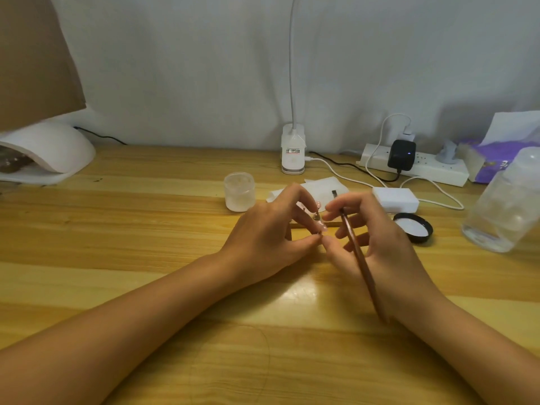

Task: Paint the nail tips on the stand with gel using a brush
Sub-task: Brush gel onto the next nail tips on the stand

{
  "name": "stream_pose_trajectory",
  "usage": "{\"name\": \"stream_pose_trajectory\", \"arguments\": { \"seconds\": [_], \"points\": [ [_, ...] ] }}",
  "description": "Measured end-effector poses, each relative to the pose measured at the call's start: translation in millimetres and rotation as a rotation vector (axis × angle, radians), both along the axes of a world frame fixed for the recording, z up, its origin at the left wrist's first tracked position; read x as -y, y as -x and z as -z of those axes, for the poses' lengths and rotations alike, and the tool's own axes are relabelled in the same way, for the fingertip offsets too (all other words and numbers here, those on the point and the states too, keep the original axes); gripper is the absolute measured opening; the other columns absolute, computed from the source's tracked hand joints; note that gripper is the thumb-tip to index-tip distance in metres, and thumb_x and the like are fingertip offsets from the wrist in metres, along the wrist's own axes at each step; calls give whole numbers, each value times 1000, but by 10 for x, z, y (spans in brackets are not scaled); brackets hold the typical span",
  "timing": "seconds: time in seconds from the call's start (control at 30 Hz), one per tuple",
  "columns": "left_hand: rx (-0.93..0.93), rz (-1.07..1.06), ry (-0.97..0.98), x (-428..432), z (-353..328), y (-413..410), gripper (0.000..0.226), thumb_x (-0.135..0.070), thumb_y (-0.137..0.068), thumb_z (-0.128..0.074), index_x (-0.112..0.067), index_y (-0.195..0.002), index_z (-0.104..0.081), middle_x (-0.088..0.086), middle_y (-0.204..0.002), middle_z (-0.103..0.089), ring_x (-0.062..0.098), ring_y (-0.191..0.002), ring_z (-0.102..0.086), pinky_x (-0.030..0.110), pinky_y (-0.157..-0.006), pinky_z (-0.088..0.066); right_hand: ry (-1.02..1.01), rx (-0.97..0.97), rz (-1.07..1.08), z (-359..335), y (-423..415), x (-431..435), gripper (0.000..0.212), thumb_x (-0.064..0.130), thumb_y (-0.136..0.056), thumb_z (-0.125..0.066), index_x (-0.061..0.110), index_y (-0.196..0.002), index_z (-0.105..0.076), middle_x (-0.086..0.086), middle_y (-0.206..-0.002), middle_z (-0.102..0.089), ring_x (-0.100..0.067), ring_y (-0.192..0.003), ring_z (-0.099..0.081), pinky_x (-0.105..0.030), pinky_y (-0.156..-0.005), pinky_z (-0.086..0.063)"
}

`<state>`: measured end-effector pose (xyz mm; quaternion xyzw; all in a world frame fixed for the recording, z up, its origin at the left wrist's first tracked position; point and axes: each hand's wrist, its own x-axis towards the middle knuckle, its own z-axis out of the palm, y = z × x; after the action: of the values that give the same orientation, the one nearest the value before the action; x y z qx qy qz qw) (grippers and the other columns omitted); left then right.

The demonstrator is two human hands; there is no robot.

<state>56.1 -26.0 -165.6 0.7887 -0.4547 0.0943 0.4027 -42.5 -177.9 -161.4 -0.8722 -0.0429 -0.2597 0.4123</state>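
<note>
A small nail stand (316, 216) with pinkish nail tips stands on the wooden table between my two hands, mostly hidden by fingers. My left hand (271, 235) pinches the stand from the left, thumb and fingers closed around it. My right hand (377, 238) grips a long brown brush (361, 258), whose handle slants back toward my wrist; its bristle end points at the nail tips and is hidden behind my fingertips. A frosted gel jar (239, 192) stands open just behind my left hand, and its black lid (413, 227) lies upturned to the right.
A white nail-curing lamp (49, 150) sits at the far left. A clip desk lamp (293, 153), a power strip (415, 165) with cables, a white adapter box (396, 199), white tissue (321, 188), a clear bottle (505, 206) and a purple pack (496, 162) line the back and right.
</note>
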Motion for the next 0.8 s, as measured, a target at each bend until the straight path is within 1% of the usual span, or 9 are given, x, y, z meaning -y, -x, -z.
{"name": "stream_pose_trajectory", "arguments": {
  "seconds": [0.1,0.23,0.37,0.5,0.57,0.63,0.7,0.73,0.8],
  "points": [
    [-3,1,-11,3,-6,2,40,-23,-80,-79,-18,-107,-50,-17,-86,-71,7,-53,-56,24,-51,-42,77,14,-21,15,0,-6,36,11,-84,-70,26,-110,-51,14,-104,-59,-6,-92,-61,-24,-72,-56],
    [32,-7,-36,5,-16,19,44,-25,-79,-78,-23,-108,-45,-13,-91,-73,7,-53,-53,23,-52,-39,90,30,-25,26,-15,10,36,14,-85,-70,28,-112,-50,15,-108,-59,-4,-97,-61,-23,-74,-57],
    [48,-11,-44,5,-18,22,46,-29,-79,-77,-21,-110,-45,-11,-93,-73,7,-54,-54,21,-52,-40,129,49,-8,33,-25,10,33,16,-86,-70,31,-108,-49,14,-102,-60,-6,-91,-62,-25,-71,-57],
    [49,-7,-31,8,-5,19,46,-30,-79,-77,-18,-112,-47,-13,-92,-73,8,-55,-56,30,-53,-48,138,76,3,34,-22,10,32,16,-86,-70,28,-108,-50,13,-100,-62,-7,-86,-63,-26,-69,-56],
    [66,4,-12,8,-5,22,46,-31,-79,-77,-19,-112,-47,-14,-94,-73,9,-55,-57,29,-52,-48,130,90,20,32,-23,11,33,16,-86,-70,29,-108,-50,14,-98,-62,-7,-85,-63,-23,-69,-56],
    [109,5,-13,3,-10,31,47,-34,-78,-77,-20,-112,-48,-13,-99,-69,8,-55,-58,29,-53,-49,96,111,46,28,-33,23,33,17,-85,-71,28,-108,-49,16,-98,-61,-5,-85,-63,-17,-70,-54],
    [163,-57,-21,-4,-5,30,48,-38,-77,-76,-22,-113,-49,-14,-104,-62,7,-58,-56,29,-53,-48,44,131,79,27,-48,50,32,17,-85,-70,25,-108,-49,17,-97,-60,0,-87,-62,-10,-71,-50],
    [187,-114,-18,-7,0,22,47,-39,-78,-75,-22,-113,-50,-16,-105,-57,5,-60,-54,25,-51,-45,14,137,96,27,-55,71,32,17,-85,-70,24,-109,-50,17,-96,-61,1,-87,-62,-9,-70,-50],
    [181,-231,-24,-15,6,-5,45,-39,-80,-73,-24,-116,-49,-16,-107,-49,-1,-64,-49,20,-52,-38,-23,140,134,22,-67,118,31,18,-86,-70,24,-109,-50,19,-94,-61,0,-84,-63,-13,-70,-51]
  ]
}}
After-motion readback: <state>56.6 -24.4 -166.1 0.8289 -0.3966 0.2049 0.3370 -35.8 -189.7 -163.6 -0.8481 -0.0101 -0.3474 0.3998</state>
